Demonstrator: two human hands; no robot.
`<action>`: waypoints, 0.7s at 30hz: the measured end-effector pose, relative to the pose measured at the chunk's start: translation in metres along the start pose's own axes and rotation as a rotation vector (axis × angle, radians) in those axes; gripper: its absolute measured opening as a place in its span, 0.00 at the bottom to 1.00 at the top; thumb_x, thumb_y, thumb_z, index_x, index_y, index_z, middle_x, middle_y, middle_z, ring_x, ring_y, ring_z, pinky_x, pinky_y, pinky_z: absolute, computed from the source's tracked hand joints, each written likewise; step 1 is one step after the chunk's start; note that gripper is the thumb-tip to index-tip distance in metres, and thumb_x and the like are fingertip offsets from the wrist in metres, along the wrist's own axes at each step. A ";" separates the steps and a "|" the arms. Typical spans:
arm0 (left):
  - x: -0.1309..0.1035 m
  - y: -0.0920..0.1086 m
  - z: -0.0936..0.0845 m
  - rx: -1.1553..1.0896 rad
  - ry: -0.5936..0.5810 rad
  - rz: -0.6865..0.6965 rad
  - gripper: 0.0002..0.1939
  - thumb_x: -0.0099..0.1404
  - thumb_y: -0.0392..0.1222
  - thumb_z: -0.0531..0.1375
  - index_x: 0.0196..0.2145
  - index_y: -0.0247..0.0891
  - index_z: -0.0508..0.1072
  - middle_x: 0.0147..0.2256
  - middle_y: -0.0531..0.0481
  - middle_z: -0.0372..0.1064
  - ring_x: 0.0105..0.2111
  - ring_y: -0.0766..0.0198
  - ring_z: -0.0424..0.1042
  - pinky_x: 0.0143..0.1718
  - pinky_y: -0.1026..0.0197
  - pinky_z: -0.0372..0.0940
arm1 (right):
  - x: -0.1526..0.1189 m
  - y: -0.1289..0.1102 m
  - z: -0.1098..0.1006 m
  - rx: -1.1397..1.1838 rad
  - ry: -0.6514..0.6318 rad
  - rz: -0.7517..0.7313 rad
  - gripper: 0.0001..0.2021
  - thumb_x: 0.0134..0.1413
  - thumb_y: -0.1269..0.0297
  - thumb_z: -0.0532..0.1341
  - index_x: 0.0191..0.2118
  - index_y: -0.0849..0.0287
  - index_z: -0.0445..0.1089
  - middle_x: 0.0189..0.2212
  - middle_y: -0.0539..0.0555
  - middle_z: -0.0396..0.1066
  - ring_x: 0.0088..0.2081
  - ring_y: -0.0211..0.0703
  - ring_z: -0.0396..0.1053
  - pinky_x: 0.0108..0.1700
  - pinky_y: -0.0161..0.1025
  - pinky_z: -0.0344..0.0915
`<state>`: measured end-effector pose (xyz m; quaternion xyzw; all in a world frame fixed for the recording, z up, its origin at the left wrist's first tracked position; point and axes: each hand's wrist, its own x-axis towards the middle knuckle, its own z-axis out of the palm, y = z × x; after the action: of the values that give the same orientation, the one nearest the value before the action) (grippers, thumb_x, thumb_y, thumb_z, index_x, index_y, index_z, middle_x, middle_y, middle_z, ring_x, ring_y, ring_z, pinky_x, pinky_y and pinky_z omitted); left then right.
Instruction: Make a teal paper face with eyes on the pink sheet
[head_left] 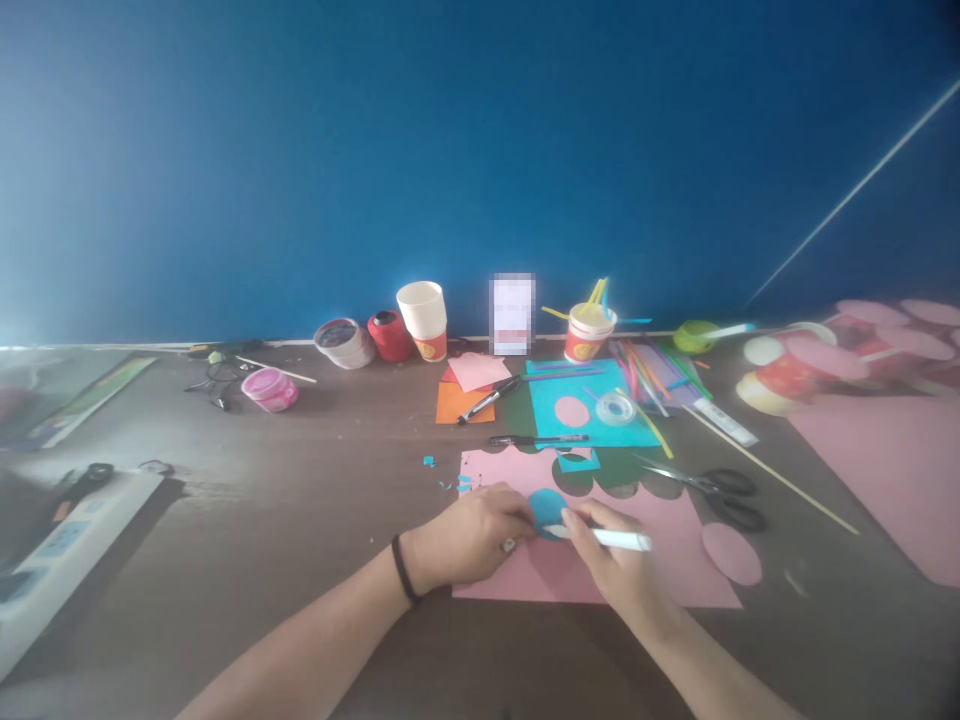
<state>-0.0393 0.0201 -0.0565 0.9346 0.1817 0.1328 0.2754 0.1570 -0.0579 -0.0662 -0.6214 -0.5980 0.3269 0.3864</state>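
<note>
L hand (480, 535) comes in low from L, wrist flat, fingertips pinching edge of blue disc (549, 512). R hand (619, 560) angled in from R, gripping white pen (611, 539), tip at disc. Disc sits over pink sheet (525, 575) on worktop (300, 520). I see scissors (712, 483) R of disc.

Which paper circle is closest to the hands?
The blue circle, between the left hand and right hand; the circle on the blue sheet and one beside the scissors are pink.
</note>
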 end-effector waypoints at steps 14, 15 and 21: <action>0.000 0.001 -0.001 0.001 -0.014 -0.015 0.20 0.56 0.25 0.52 0.43 0.41 0.72 0.43 0.50 0.68 0.43 0.60 0.64 0.44 0.59 0.61 | 0.000 -0.007 -0.007 0.043 0.112 0.028 0.13 0.57 0.58 0.53 0.26 0.59 0.66 0.19 0.49 0.64 0.24 0.39 0.63 0.26 0.32 0.60; 0.000 0.001 -0.001 0.001 -0.013 -0.012 0.20 0.56 0.25 0.52 0.43 0.41 0.72 0.43 0.49 0.68 0.43 0.60 0.64 0.44 0.59 0.61 | 0.000 -0.007 -0.007 0.041 0.101 0.018 0.14 0.57 0.58 0.53 0.25 0.59 0.65 0.19 0.49 0.64 0.24 0.39 0.63 0.26 0.32 0.60; 0.001 0.000 -0.001 -0.002 -0.004 -0.004 0.19 0.56 0.25 0.52 0.41 0.39 0.73 0.42 0.48 0.68 0.42 0.60 0.64 0.44 0.58 0.61 | 0.001 -0.008 -0.003 0.008 0.032 -0.014 0.14 0.57 0.57 0.53 0.24 0.58 0.64 0.17 0.47 0.59 0.21 0.37 0.58 0.22 0.32 0.57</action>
<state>-0.0389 0.0209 -0.0555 0.9342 0.1831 0.1307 0.2769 0.1556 -0.0571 -0.0582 -0.6207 -0.5950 0.3164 0.4007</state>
